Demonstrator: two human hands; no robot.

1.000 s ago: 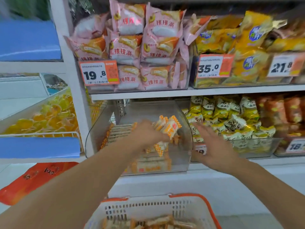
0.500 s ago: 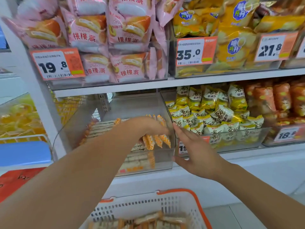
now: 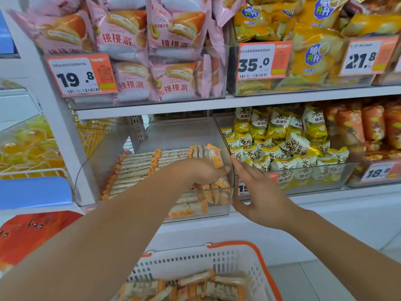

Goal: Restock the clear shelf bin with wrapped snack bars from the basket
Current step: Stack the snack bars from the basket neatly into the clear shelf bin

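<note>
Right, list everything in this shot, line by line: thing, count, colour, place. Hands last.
Clear bin: one, see-through, lower shelf, left.
Snack bars: many, pale with orange ends, rows in the clear bin.
Basket: one, white with orange rim, bottom centre, more bars inside.
Pink bags: several, upper shelf, left.
Yellow bags: several, upper shelf, right.
Small packets: many, white and yellow, lower shelf, next bin right.
Orange packets: several, lower shelf, far right.
Price tags: four or five, white and orange, bin fronts.
Left hand: in the clear bin, grip on upright bars.
Right hand: open, at the bin's right front corner.
</note>
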